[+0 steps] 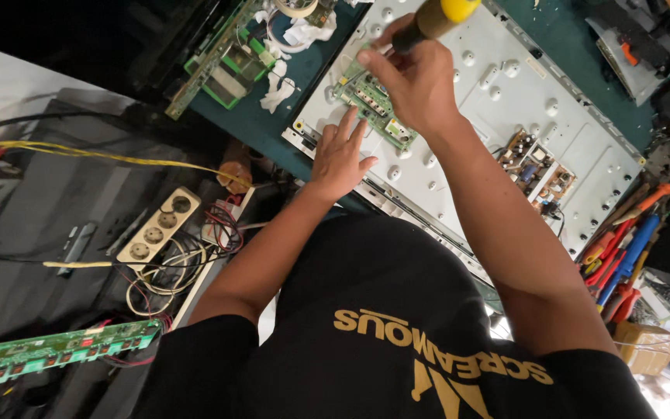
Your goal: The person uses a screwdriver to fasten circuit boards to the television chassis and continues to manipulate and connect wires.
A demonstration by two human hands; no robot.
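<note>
My right hand is closed around the black-and-yellow handle of a screwdriver, held over the small green circuit board that lies near one corner of the white metal back panel; the tool's tip is hidden behind my fingers. My left hand lies flat and spread on the panel just beside the board, fingertips touching its near edge. The panel rests on the green worktop and covers most of it. A brown power board with upright components is mounted farther along the panel, well apart from both hands, with dark wires leaving its edge. Beyond the panel's corner, on the bare worktop, sit another green board in a frame, scraps of white tissue and a roll of tape. At the worktop's far side a cluster of red, blue and orange-handled tools stands along the panel's edge. Off the worktop, lower down, are a cream multi-socket power strip with tangled wires, a yellow cable and a long green strip board. My own forearms and black shirt block the near edge of the panel.
</note>
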